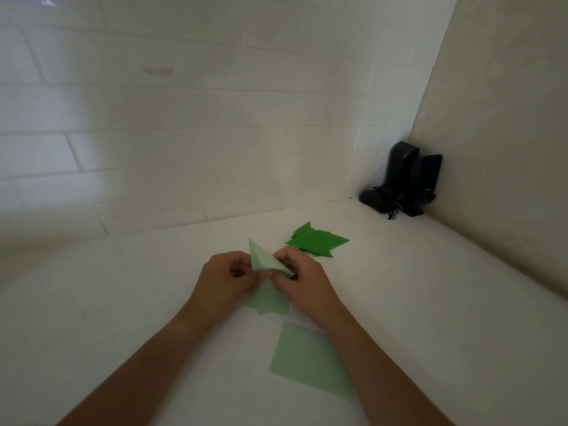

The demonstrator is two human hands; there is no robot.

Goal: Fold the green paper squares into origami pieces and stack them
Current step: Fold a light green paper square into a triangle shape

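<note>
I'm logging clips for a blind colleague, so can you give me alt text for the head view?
Two hands, the left hand and right hand, pinch a partly folded green paper above a white table. A flat green square lies nearer the person, a pile of darker folded pieces lies beyond the hands, and two black speakers stand in the corner.

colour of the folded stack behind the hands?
Darker green than the pale piece in hand; the folded stack shows in the head view.
</note>
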